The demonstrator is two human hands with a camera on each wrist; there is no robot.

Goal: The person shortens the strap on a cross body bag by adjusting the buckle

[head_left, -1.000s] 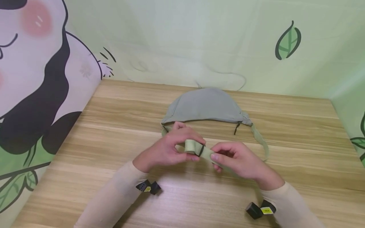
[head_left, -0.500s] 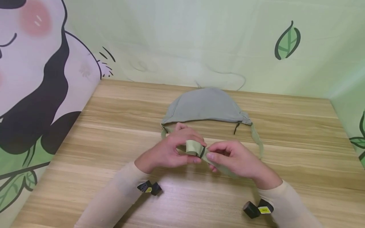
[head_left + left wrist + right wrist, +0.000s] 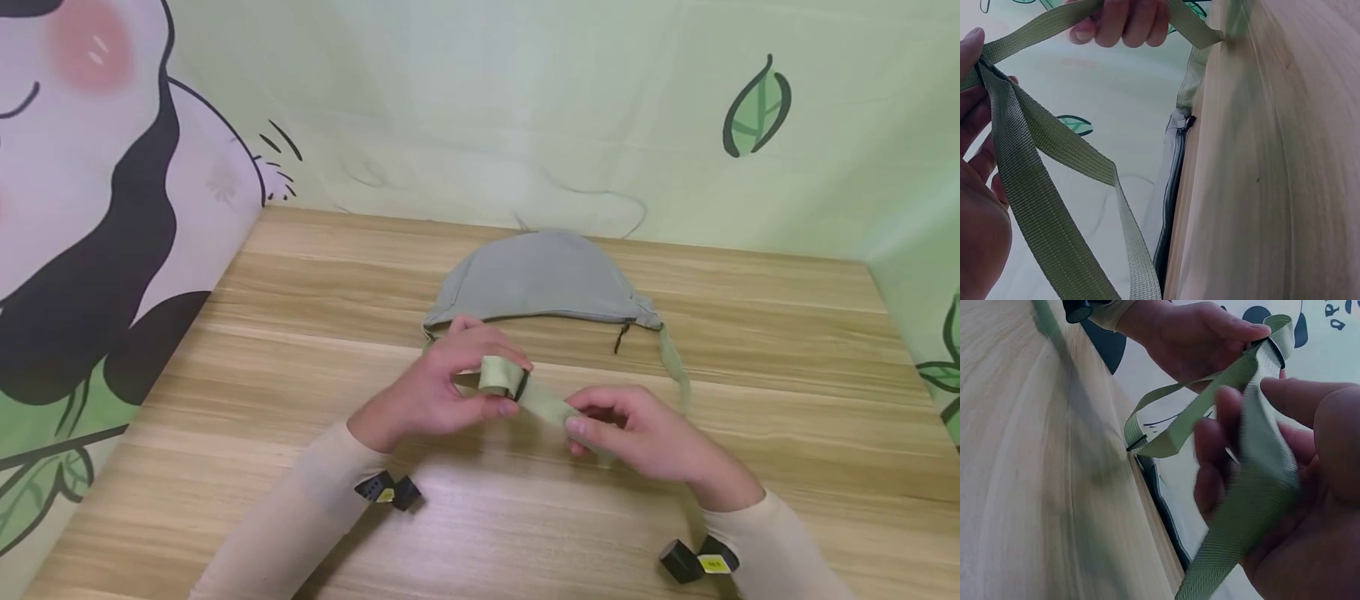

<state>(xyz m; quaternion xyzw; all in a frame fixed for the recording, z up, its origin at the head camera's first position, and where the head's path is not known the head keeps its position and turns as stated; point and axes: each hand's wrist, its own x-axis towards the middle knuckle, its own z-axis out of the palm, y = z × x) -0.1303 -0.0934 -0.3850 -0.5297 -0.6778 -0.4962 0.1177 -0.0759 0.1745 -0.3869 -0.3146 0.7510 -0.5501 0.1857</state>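
Note:
A grey waist bag [image 3: 536, 275] lies on the table with its zipper edge toward me and a pale green webbing strap [image 3: 546, 406] running from both ends. My left hand [image 3: 442, 387] pinches the strap's black slider buckle [image 3: 522, 385] between thumb and fingers. A short loop [image 3: 495, 372] of webbing stands up from the slider, beside that hand's fingers. To the right, my right hand [image 3: 648, 433] pinches the strap between thumb and fingers. In the right wrist view, the webbing [image 3: 1263, 444] crosses that hand's fingers and hangs down below them.
The wooden table [image 3: 300, 275] reaches back to a pale green printed wall [image 3: 480, 108]. A dark zipper pull [image 3: 622, 337] hangs from the bag's right end. Each sleeve carries a small black wrist camera, one on the left [image 3: 405, 493] and one on the right [image 3: 681, 562].
My right hand came in close to the slider, then drew away to the right, with more strap showing between the hands. My left hand, still pinching the slider, shifted slightly left.

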